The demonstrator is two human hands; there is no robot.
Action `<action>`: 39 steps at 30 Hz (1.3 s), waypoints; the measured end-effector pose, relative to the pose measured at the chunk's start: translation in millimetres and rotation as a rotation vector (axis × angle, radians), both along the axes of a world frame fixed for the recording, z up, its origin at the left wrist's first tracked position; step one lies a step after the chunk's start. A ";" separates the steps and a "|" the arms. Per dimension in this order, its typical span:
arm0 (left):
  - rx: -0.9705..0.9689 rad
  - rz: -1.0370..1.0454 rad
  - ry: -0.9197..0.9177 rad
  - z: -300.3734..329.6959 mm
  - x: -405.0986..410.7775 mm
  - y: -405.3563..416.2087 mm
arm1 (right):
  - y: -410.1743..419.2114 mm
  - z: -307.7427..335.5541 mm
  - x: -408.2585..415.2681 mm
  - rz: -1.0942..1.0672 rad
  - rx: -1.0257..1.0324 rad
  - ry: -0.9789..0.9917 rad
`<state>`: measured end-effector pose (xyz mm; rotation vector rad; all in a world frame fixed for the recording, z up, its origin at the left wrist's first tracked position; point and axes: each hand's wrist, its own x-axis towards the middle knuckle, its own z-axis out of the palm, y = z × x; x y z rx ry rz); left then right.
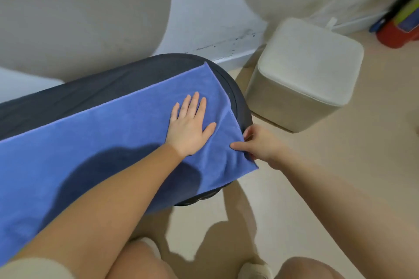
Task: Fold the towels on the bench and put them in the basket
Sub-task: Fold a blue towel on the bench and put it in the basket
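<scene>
On the dark tabletop [95, 84] the blue towel [90, 133] lies flat, long axis running from 8 o'clock to 2 o'clock. The left hand [189, 127] presses it, fingers spread; at 3 o'clock the right hand [256, 142] pinches the near end's edge. To fold well, I judge, keep the palm anchoring while corners align.
</scene>
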<state>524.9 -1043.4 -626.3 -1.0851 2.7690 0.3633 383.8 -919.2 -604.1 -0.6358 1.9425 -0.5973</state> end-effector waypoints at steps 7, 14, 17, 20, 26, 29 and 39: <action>-0.037 -0.018 -0.081 1.7 -1.8 5.6 | 38.8 -2.4 -16.0 0.036 0.002 -0.049; -0.241 -0.091 -0.129 15.7 -6.0 28.9 | 68.5 -33.9 -22.3 -0.159 0.007 -0.139; -0.185 -0.203 -0.078 17.9 0.0 51.2 | 67.4 -43.9 -17.2 -0.236 -0.092 -0.296; -0.098 -0.233 -0.062 17.3 17.6 69.1 | 58.8 -48.1 -4.7 -0.240 -0.085 -0.357; -0.060 -0.155 -0.078 7.6 51.1 83.7 | 52.0 -48.8 9.2 -0.211 -0.026 -0.397; -0.052 -0.070 -0.015 5.7 48.7 87.9 | 54.4 -35.5 6.1 -0.238 -0.020 -0.497; 0.048 -0.054 0.010 11.0 68.8 94.6 | 44.2 -27.4 32.0 -0.422 -0.097 -0.361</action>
